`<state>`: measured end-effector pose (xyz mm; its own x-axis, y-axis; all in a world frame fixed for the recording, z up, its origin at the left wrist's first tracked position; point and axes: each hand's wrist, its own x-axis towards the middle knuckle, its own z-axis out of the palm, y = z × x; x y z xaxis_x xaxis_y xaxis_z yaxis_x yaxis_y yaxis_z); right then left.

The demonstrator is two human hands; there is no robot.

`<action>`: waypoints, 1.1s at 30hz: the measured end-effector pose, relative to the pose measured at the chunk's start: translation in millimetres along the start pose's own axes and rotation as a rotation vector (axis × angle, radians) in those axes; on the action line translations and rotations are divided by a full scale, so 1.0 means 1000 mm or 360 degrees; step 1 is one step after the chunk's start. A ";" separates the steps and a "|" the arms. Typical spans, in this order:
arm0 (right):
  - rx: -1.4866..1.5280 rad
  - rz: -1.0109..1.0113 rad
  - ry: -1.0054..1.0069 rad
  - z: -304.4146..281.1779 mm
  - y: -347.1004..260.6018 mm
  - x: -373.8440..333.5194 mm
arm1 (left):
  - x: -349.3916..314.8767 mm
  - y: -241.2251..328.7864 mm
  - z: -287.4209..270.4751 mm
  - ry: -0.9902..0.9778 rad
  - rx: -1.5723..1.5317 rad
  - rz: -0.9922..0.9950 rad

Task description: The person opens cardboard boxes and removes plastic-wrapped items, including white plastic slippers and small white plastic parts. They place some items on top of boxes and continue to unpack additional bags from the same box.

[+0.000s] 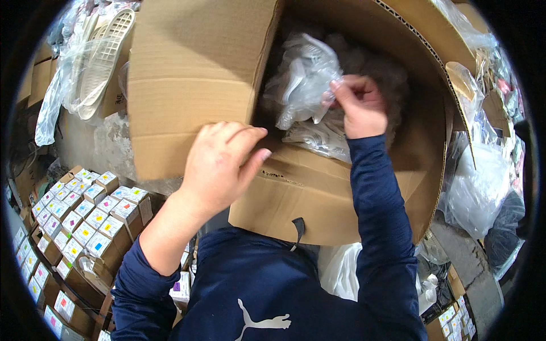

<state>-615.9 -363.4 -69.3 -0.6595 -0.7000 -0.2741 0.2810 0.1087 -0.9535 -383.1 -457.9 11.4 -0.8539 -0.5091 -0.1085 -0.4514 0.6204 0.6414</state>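
Observation:
A large cardboard box (318,204) stands in front of me with its flaps folded outward. My right hand (364,111) reaches inside and pinches a clear plastic bag (310,77) between thumb and fingers. White pieces show through its crumpled film, but their kind is unclear. Below it in the box lies another clear bag (321,139) with pale flat pieces inside. At the box's left edge, beside the wide left flap (193,74), my left hand (224,156) is bent with thumb and fingers apart, holding nothing visible.
Many small cartons (94,216) with coloured stickers are stacked at the lower left. Cream shoe soles (105,62) in clear film lie at the upper left. Clear plastic bags (478,182) heap up on the right, near a tan sole (460,79).

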 end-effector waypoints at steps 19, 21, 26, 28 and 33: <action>0.0326 0.0297 0.0589 -0.197 0.019 0.040 | 0.125 -0.010 0.133 0.0365 -0.0740 -0.0094; 0.0396 0.0099 0.0502 -0.196 0.018 0.037 | 0.115 -0.007 0.130 0.0428 -0.0776 0.0117; -0.0609 -0.0392 0.0504 -0.162 0.003 -0.004 | 0.075 0.020 0.146 -0.0009 -0.0495 0.0405; -0.1242 -0.0389 0.0539 -0.151 -0.003 -0.018 | 0.067 0.026 0.157 -0.0232 -0.0469 0.0452; -0.2024 -0.0772 0.0529 -0.150 0.012 -0.017 | 0.057 0.024 0.178 -0.0690 -0.0382 0.0545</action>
<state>-705.9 -244.1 -94.8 -0.6900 -0.6733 0.2657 -0.7179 0.5895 -0.3702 -489.1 -366.0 -114.4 -0.9910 0.0169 -0.1330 -0.1041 0.5281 0.8428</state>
